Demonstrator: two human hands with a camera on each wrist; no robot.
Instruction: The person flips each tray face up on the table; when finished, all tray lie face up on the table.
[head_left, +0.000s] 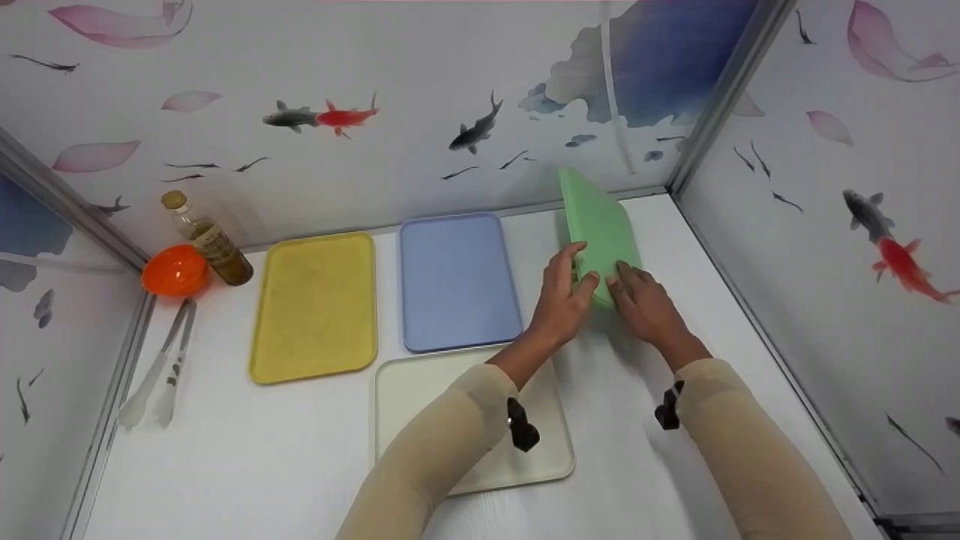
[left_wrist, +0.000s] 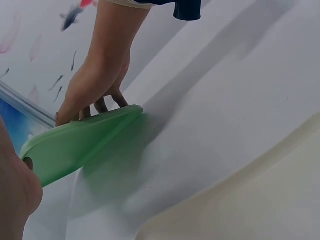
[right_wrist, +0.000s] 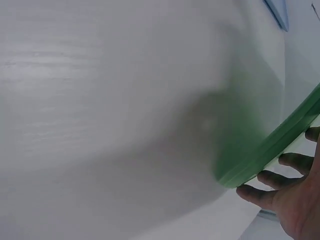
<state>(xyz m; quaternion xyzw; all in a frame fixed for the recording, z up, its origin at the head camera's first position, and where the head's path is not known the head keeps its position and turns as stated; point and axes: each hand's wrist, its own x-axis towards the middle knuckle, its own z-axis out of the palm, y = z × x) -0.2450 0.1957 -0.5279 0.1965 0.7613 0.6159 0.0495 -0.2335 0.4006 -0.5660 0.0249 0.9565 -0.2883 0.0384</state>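
A green rectangular tray (head_left: 600, 217) is tilted steeply up at the right of the table, its long side toward the back wall. My left hand (head_left: 561, 300) grips its left side near the front corner, the thumb over one face and the fingers round the other. On the tray's right face rest the fingertips of my right hand (head_left: 651, 307), fingers spread and nearly straight along it in the right wrist view. Below, the tray's lower edge (right_wrist: 235, 180) is close over the white table, with a green-tinted shadow beside it.
A cream tray (head_left: 517, 450) lies under my left forearm. Behind it are a blue tray (head_left: 459, 285) and a yellow tray (head_left: 315, 307). At far left stand an orange bowl (head_left: 174, 271), an oil bottle (head_left: 214, 244) and tongs (head_left: 161, 367). Patterned walls enclose the table.
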